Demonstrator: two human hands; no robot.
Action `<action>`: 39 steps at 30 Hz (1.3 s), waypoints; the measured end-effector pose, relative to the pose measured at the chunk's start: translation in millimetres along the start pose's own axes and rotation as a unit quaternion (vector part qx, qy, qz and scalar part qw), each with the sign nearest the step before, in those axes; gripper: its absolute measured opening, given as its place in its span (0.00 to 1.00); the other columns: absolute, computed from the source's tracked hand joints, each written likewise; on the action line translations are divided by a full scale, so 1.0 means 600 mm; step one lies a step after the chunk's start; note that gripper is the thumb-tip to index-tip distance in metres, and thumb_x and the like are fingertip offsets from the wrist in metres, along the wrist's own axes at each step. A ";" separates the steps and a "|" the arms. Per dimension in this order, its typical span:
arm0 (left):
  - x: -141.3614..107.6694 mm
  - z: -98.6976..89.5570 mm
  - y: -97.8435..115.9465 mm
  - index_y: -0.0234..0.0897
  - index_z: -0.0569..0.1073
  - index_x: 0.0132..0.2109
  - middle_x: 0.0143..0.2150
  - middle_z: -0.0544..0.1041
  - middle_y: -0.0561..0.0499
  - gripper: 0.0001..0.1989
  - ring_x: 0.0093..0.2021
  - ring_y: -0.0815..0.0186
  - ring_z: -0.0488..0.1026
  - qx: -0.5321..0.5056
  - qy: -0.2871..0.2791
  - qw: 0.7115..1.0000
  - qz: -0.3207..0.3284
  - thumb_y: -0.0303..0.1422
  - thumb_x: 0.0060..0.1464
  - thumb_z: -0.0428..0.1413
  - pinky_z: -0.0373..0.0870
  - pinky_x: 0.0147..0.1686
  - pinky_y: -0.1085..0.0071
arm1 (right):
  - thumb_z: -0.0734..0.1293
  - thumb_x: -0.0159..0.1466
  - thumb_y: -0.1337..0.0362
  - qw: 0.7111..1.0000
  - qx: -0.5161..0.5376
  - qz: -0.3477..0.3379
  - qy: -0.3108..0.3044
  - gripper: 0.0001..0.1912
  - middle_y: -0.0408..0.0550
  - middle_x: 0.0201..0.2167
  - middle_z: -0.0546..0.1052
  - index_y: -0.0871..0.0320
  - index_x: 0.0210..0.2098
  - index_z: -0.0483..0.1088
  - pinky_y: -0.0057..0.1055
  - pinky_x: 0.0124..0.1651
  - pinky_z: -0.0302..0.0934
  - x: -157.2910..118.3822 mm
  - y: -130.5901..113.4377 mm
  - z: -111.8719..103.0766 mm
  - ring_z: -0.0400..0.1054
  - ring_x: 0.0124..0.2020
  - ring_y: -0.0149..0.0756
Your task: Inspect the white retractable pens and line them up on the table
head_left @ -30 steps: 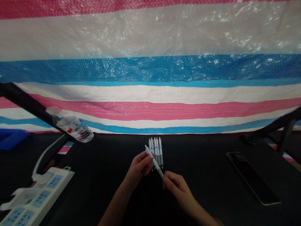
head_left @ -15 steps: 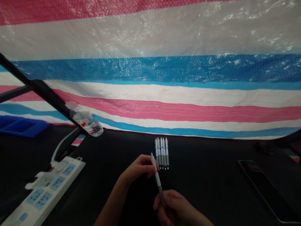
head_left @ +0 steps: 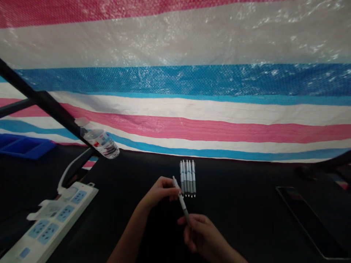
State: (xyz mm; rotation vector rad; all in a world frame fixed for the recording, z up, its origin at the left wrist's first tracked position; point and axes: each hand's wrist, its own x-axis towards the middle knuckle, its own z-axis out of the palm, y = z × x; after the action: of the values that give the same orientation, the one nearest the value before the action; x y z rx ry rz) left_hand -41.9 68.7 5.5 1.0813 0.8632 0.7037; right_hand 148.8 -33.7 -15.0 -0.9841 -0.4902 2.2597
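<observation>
A white pen with a grey grip (head_left: 182, 204) slants between my two hands above the black table. My right hand (head_left: 201, 232) pinches its grey lower end between thumb and fingers. Around the pen's upper part, near the clip, the fingers of my left hand (head_left: 163, 190) are closed, with thumb and forefinger at its side. Just beyond my left fingertips, several matching pens (head_left: 188, 177) lie side by side in a row, their tips towards me.
A white power strip (head_left: 61, 215) with a plug and cable lies at the left. Behind it are a water bottle (head_left: 101, 143), a black bar (head_left: 55, 109) and a blue tray (head_left: 27, 146). A dark phone (head_left: 309, 219) rests at the right. Striped sheeting (head_left: 175, 80) hangs behind the table.
Both hands and the pen have shifted slightly up and to the left. My right hand has moved a little further up, towards my left hand. The row of pens stays put.
</observation>
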 end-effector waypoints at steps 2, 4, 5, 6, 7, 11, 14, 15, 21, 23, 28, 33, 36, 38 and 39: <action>0.000 -0.001 0.001 0.30 0.81 0.30 0.21 0.76 0.50 0.13 0.20 0.71 0.68 -0.013 0.000 1.000 0.002 0.38 0.45 0.67 0.61 0.21 0.76 | 0.73 0.53 0.42 0.999 0.028 0.022 0.001 0.29 0.44 0.17 0.74 0.64 0.33 0.72 0.21 0.18 0.51 -0.001 -0.004 0.002 0.63 0.14 0.26; 0.000 -0.001 0.002 0.30 0.81 0.30 0.21 0.76 0.49 0.13 0.20 0.71 0.67 -0.023 -0.003 1.000 0.001 0.38 0.45 0.67 0.61 0.21 0.75 | 0.74 0.54 0.45 0.998 0.041 0.037 0.000 0.25 0.42 0.18 0.73 0.62 0.30 0.69 0.21 0.19 0.53 -0.004 -0.006 0.003 0.64 0.16 0.25; 0.000 -0.001 0.002 0.30 0.81 0.30 0.21 0.76 0.49 0.13 0.20 0.71 0.67 -0.027 -0.003 1.000 0.001 0.38 0.44 0.67 0.61 0.21 0.75 | 0.76 0.53 0.48 0.999 0.040 0.036 -0.005 0.23 0.41 0.18 0.72 0.61 0.30 0.68 0.20 0.20 0.53 -0.005 -0.007 0.003 0.64 0.16 0.24; 0.000 -0.002 0.001 0.30 0.81 0.30 0.21 0.76 0.49 0.13 0.20 0.71 0.67 -0.029 -0.003 1.000 0.003 0.38 0.44 0.67 0.61 0.21 0.75 | 0.77 0.52 0.51 0.999 0.039 0.031 -0.011 0.22 0.40 0.20 0.73 0.60 0.31 0.67 0.20 0.20 0.52 -0.006 -0.008 0.003 0.64 0.17 0.24; 0.000 -0.002 0.001 0.30 0.81 0.29 0.21 0.75 0.50 0.12 0.20 0.71 0.67 -0.031 -0.003 0.999 0.006 0.38 0.45 0.67 0.61 0.22 0.75 | 0.77 0.52 0.52 0.999 0.039 0.030 -0.018 0.22 0.40 0.21 0.73 0.59 0.32 0.67 0.19 0.20 0.52 -0.007 -0.009 0.003 0.65 0.18 0.25; 0.001 -0.003 -0.002 0.30 0.81 0.30 0.21 0.75 0.50 0.12 0.20 0.72 0.66 -0.036 -0.003 0.999 0.016 0.37 0.46 0.66 0.60 0.22 0.75 | 0.73 0.55 0.46 0.998 0.025 0.045 -0.033 0.24 0.44 0.24 0.75 0.60 0.36 0.67 0.20 0.17 0.49 -0.007 -0.012 -0.001 0.68 0.20 0.28; 0.001 -0.004 -0.004 0.30 0.81 0.30 0.21 0.75 0.50 0.12 0.20 0.71 0.66 -0.041 -0.006 0.999 0.014 0.38 0.45 0.66 0.60 0.22 0.75 | 0.77 0.53 0.52 0.998 0.007 0.026 -0.053 0.22 0.41 0.22 0.72 0.59 0.33 0.65 0.19 0.16 0.50 -0.005 -0.012 -0.006 0.66 0.19 0.27; 0.001 -0.003 -0.004 0.30 0.81 0.30 0.20 0.75 0.50 0.12 0.20 0.71 0.66 -0.041 -0.005 0.999 0.015 0.38 0.45 0.66 0.60 0.22 0.75 | 0.77 0.53 0.54 0.998 0.009 0.018 -0.057 0.21 0.40 0.22 0.72 0.58 0.34 0.65 0.19 0.16 0.50 -0.005 -0.011 -0.007 0.66 0.19 0.27; 0.001 -0.001 0.000 0.30 0.81 0.30 0.20 0.74 0.51 0.13 0.20 0.72 0.65 -0.036 0.000 0.999 0.013 0.38 0.46 0.66 0.59 0.22 0.75 | 0.73 0.60 0.54 0.997 0.026 0.025 -0.071 0.17 0.44 0.27 0.75 0.60 0.37 0.67 0.19 0.17 0.56 -0.008 -0.012 -0.011 0.71 0.24 0.29; 0.001 0.000 0.001 0.30 0.81 0.29 0.20 0.73 0.51 0.13 0.20 0.72 0.65 -0.039 0.000 0.999 0.012 0.38 0.45 0.66 0.59 0.22 0.74 | 0.75 0.57 0.58 0.997 0.030 0.011 -0.075 0.18 0.43 0.28 0.75 0.60 0.37 0.66 0.18 0.18 0.57 -0.009 -0.015 -0.010 0.71 0.24 0.29; 0.000 0.004 0.003 0.30 0.81 0.29 0.20 0.73 0.51 0.13 0.20 0.71 0.65 -0.037 0.010 0.999 0.017 0.39 0.45 0.66 0.59 0.22 0.74 | 0.71 0.61 0.53 0.997 0.016 0.021 -0.077 0.18 0.46 0.29 0.75 0.61 0.37 0.67 0.19 0.17 0.57 -0.009 -0.015 -0.013 0.72 0.24 0.31; -0.001 0.005 0.002 0.29 0.81 0.29 0.20 0.73 0.50 0.13 0.20 0.71 0.66 -0.041 0.010 0.999 0.015 0.38 0.45 0.66 0.59 0.23 0.74 | 0.71 0.60 0.51 0.996 0.013 0.024 -0.083 0.19 0.47 0.31 0.76 0.60 0.40 0.66 0.19 0.17 0.58 -0.009 -0.014 -0.014 0.74 0.25 0.33; -0.001 0.002 0.000 0.30 0.81 0.30 0.21 0.73 0.50 0.13 0.21 0.70 0.66 -0.043 0.007 0.999 0.018 0.38 0.45 0.66 0.59 0.23 0.74 | 0.71 0.60 0.50 0.996 0.000 0.029 -0.079 0.20 0.47 0.29 0.76 0.60 0.38 0.65 0.19 0.16 0.58 -0.012 -0.018 -0.009 0.74 0.25 0.33; -0.001 0.001 -0.001 0.30 0.81 0.30 0.21 0.73 0.50 0.13 0.21 0.71 0.65 -0.045 0.007 0.999 0.022 0.38 0.45 0.67 0.58 0.23 0.74 | 0.73 0.59 0.53 0.996 0.003 0.017 -0.084 0.19 0.47 0.31 0.77 0.59 0.39 0.65 0.18 0.17 0.59 -0.014 -0.021 -0.007 0.74 0.26 0.34; -0.001 0.000 -0.001 0.30 0.81 0.30 0.21 0.73 0.51 0.13 0.21 0.71 0.65 -0.047 0.007 0.999 0.024 0.39 0.45 0.67 0.58 0.23 0.74 | 0.72 0.59 0.53 0.996 0.007 0.020 -0.087 0.20 0.48 0.33 0.77 0.59 0.41 0.65 0.19 0.16 0.60 -0.015 -0.023 -0.006 0.75 0.26 0.34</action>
State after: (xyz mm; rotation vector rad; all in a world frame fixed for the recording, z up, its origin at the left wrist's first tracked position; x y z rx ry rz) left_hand -41.8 68.1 5.1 1.0163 0.8112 0.7851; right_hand 161.9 -29.5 -5.2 -0.7997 -0.5320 2.3934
